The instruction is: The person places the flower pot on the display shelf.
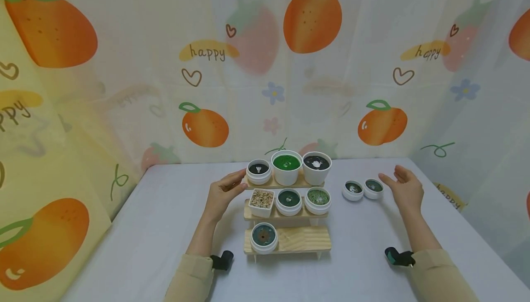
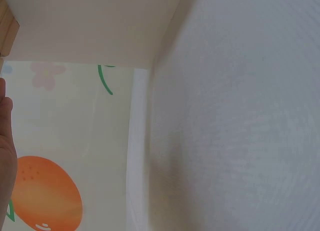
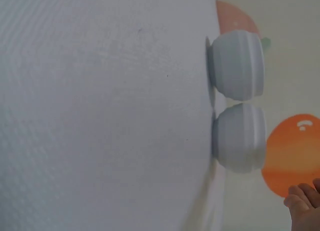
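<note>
My left hand (image 1: pixel 223 194) is at the left end of the wooden tiered stand's top shelf (image 1: pixel 271 183), its fingertips by a small white pot (image 1: pixel 259 179) with dark filling. Whether they touch pot or shelf cannot be told. In the left wrist view only an edge of that hand shows, beside a bit of wood (image 2: pixel 9 33). To the right of the stand, my right hand (image 1: pixel 406 191) hovers with fingers spread and nothing in them. Nearest to it is a small white round pot (image 1: pixel 374 195), side by side with a similar pot (image 1: pixel 352 196) on the table.
Two larger white pots, one green-filled (image 1: pixel 286 176) and one dark-filled (image 1: pixel 316 176), share the top shelf. The middle shelf bears a square pot (image 1: pixel 261 211) and two round ones. At the bottom shelf's (image 1: pixel 304 240) left stands another round pot (image 1: pixel 263 248). Fruit-print cloth (image 1: pixel 265 86) hangs behind.
</note>
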